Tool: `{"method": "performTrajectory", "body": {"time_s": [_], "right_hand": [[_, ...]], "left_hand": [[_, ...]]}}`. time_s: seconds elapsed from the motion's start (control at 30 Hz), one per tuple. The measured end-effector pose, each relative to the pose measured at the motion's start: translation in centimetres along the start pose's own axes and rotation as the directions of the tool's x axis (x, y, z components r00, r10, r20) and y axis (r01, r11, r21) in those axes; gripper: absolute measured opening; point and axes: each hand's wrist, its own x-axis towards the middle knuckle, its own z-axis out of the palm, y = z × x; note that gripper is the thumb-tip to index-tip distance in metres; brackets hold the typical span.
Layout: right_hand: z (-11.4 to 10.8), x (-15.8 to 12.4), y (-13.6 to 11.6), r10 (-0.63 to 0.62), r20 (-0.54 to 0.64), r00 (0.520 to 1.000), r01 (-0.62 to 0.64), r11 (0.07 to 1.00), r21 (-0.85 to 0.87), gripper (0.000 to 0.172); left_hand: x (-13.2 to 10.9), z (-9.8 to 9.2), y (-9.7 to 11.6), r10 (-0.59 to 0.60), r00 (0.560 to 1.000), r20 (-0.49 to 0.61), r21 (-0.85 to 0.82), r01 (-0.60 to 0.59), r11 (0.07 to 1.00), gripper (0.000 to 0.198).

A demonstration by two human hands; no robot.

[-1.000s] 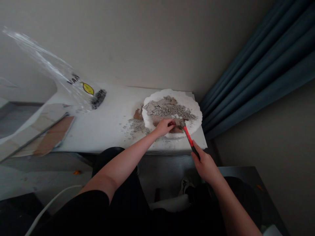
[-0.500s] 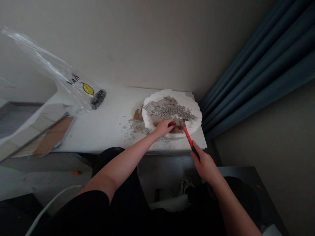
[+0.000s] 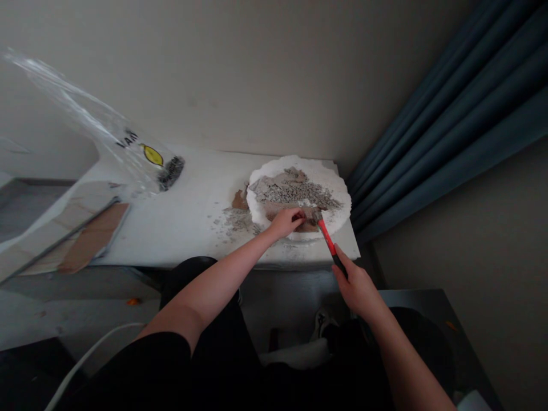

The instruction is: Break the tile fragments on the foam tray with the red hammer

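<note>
Over the white table, a slim red-and-black hammer with greyish head.

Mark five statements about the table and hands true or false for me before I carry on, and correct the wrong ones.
1. The right hand grips a tool with a red and black handle. True.
2. Gray crumbs lie on the white mat with the scalloped edge. True.
3. Both hands grip the tool. False: only the right does; the left hand is at the near part of the mat.
4. All the crumbs are on the mat. False: some are on the white table to its left.
5. A blue-gray curtain hangs to the right of the table. True.
</note>
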Motion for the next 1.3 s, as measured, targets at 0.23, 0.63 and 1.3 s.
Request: {"method": "performTrajectory", "body": {"time_s": [0.23, 0.63, 1.3], "right_hand": [[-0.1, -0.1, 0.0, -0.012, -0.028, 1.0, 0.012, 1.0, 0.025, 0.059], [-0.1, -0.8, -2.2, -0.052, -0.092, 0.994, 0.076, 0.956, 0.283, 0.058], [-0.5, -0.6, -2.5, -0.08, -0.102, 0.992, 0.097, 0.98, 0.173, 0.059]], "left_hand": [[-0.1, 0.0, 0.0, 0.016, 1.0, 0.007, 0.039, -0.016, 0.999, 0.012], [-0.4, 0.3, -0.3, 0.048, 0.999, 0.009, 0.112, -0.049, 0.993, 0.024], [-0.9, 0.9, -0.8, 0.0, 0.997, -0.076, -0.107, -0.009, 0.994, 0.04]]}}
